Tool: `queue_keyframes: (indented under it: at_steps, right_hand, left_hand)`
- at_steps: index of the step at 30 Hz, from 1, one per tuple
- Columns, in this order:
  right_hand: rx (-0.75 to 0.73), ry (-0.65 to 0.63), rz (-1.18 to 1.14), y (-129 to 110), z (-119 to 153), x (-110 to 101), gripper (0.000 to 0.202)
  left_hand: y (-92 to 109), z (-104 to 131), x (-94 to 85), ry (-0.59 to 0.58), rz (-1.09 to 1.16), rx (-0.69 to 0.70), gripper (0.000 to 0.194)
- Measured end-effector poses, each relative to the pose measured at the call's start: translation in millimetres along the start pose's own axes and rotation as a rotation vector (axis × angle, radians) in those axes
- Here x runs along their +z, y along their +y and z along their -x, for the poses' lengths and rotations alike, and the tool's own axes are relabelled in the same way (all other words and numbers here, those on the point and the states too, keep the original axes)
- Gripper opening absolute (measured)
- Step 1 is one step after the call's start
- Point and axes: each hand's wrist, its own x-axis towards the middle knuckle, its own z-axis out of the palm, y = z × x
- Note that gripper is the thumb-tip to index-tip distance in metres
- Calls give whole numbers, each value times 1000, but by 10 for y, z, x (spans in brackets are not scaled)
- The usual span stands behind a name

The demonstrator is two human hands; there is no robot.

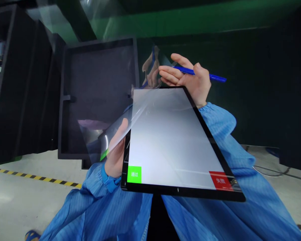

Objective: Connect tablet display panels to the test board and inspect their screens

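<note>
I find the lit tablet (175,140) central, clear film (139,110) at its ten o'clock. Left hand (116,155): nine o'clock (fingers mostly hidden; grip I cannot tell). Right hand (196,83), one o'clock: fingers pinching a blue pen (217,78).

The table (243,97) is big and dark green. 1 flat black tray (136,63) sits on it, with tall black boxes (25,87) at the left. The floor (52,211) is pale and shiny, with yellow and black striped tape (47,179) and 1 blue sandal (31,233).
</note>
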Motion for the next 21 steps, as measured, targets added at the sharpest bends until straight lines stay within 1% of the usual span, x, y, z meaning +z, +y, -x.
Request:
queue_keyframes:
  at_steps: [2,3,6,7,8,11,14,17,21]
  right_hand:
    - [-25,40,-83,3,38,46,56]
    - [-32,55,-108,6,52,68,54]
    - [-41,69,-133,5,74,114,52]
    - [-47,74,-138,1,76,121,52]
    - [-51,77,-144,-5,76,125,52]
    - [-39,80,-146,-29,74,116,55]
    - [-47,73,-131,-48,71,99,56]
    - [-58,57,-105,-47,66,97,54]
    - [-109,64,-105,-29,50,99,50]
  left_hand:
    - [-20,-23,-57,48,-18,59,50]
    - [-33,-39,-89,85,-42,110,49]
    - [-57,-90,-152,233,-188,328,38]
    - [-57,-104,-151,266,-243,386,35]
    - [-52,-116,-139,276,-284,413,34]
    - [-23,-136,-74,245,-286,357,40]
    - [-7,-154,-52,273,-223,294,41]
    - [-23,-196,-91,291,-143,274,38]
    - [-68,-261,-162,241,-131,179,28]
